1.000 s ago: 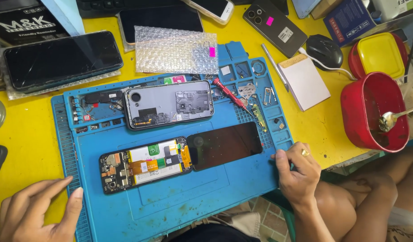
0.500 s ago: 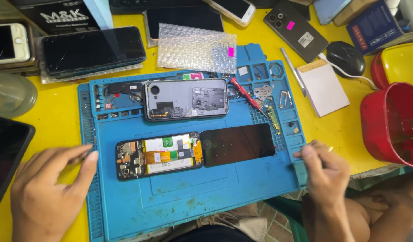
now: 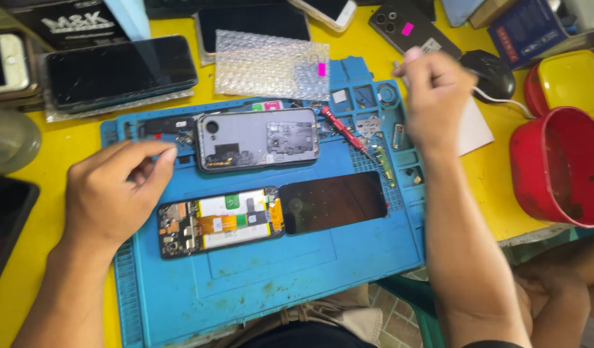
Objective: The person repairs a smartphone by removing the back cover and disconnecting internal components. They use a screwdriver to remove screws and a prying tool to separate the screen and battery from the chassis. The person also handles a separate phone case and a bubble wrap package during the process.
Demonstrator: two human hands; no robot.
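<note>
A blue repair mat (image 3: 265, 290) is laid on a yellow table (image 3: 65, 154), and two opened phones are set on it with their long axes running left to right. The left hand (image 3: 113, 193) is rested on the mat's left edge, its fingers curled narrow with thumb and forefinger tips pinched near each other at the upper left corner of the mat; whether anything small is gripped between them cannot be told. Just to the right of those fingertips the grey phone back (image 3: 258, 138) is found, camera end toward the hand, so this hand is much the nearer to it. Below it, toward the mat's near edge, the opened phone (image 3: 221, 220) with bare circuit board and orange ribbon is laid, its dark screen (image 3: 332, 203) folded out to the right. The right hand (image 3: 439, 96) is raised over the mat's upper right corner, fingers closed into a loose fist; what, if anything, is held cannot be told. Beside it a red screwdriver (image 3: 343, 132) is laid slantwise by the mat's small tray pockets (image 3: 365, 96), where tiny parts are kept. At the table's right edge a red bowl (image 3: 558, 171) is seen, apparently empty, with a lidded yellow box (image 3: 571, 77) behind it. A sheet of bubble wrap (image 3: 271, 64) is spread across the mat's far edge.
</note>
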